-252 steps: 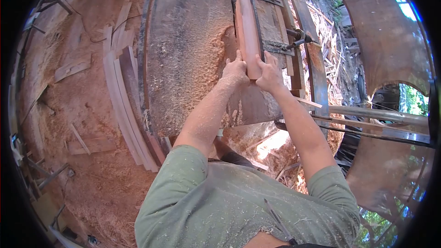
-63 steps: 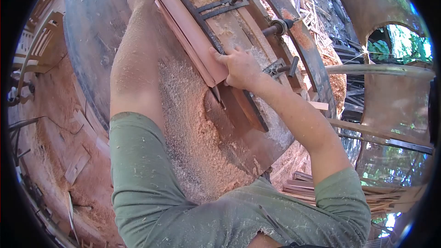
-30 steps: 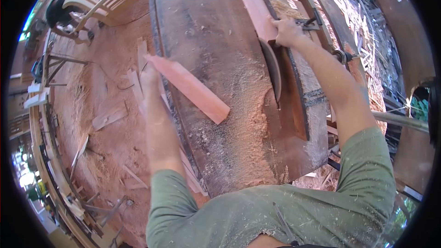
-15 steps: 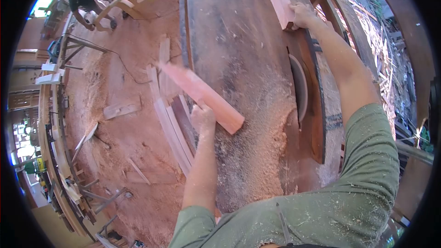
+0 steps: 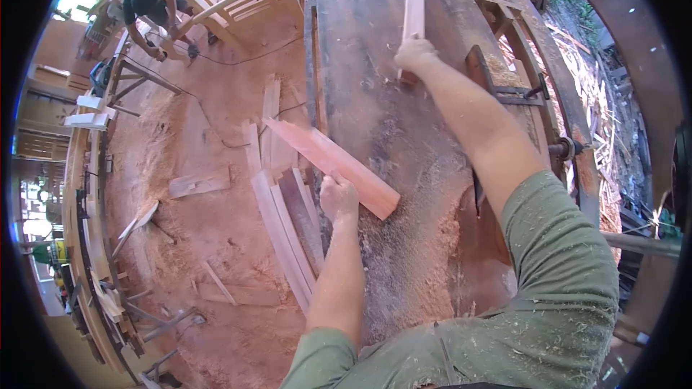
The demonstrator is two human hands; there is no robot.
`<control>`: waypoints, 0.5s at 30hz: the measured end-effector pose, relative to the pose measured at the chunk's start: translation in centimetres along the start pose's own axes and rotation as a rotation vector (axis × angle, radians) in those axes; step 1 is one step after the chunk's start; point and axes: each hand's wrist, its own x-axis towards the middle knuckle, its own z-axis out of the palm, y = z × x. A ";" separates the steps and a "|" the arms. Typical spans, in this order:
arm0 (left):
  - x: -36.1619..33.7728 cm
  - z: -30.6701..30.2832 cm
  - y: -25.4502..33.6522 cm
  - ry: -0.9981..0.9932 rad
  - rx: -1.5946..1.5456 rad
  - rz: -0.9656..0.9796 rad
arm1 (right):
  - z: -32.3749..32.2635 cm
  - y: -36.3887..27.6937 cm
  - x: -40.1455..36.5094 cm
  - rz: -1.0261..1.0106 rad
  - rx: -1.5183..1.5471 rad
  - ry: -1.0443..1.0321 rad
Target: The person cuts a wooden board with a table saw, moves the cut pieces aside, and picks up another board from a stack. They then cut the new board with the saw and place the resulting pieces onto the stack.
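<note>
My left hand (image 5: 339, 198) is closed on the edge of a reddish board (image 5: 346, 166), which slants across the left side of the dark saw table (image 5: 360, 50). My right hand (image 5: 417, 55) grips the near end of a long, narrow wood piece (image 5: 414, 0) that points toward the table's far end. The saw blade is mostly hidden behind my right forearm. Sawdust (image 5: 425, 259) lies thick on the near part of the table.
Several loose boards (image 5: 285, 223) lean at the table's left side. A wooden fence piece (image 5: 476, 65) with a metal clamp stands right. At the far left, a person (image 5: 148, 0) bends beside a slatted wooden chair (image 5: 245, 7). Offcuts are heaped far right.
My right hand has moved left with the narrow piece, away from the fence and over the table's middle. My left hand still holds the reddish board. The view has shifted slightly.
</note>
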 end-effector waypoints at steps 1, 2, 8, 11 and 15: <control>-0.2 0.2 -0.2 -0.014 -0.014 -0.005 | 1.4 -0.7 -0.4 -0.020 -0.040 0.007; -0.1 0.3 -0.3 -0.012 -0.012 -0.007 | 1.0 -1.5 -3.0 -0.053 -0.064 -0.020; 0.3 0.9 -1.5 0.035 -0.147 0.060 | 4.2 -3.1 -17.3 -0.115 -0.074 0.019; 0.5 0.9 -2.1 0.036 -0.209 0.023 | 4.1 -3.4 -23.7 -0.107 -0.047 -0.025; 3.6 6.9 -7.5 0.510 -0.243 0.444 | 7.5 -1.4 -31.1 0.017 0.098 0.012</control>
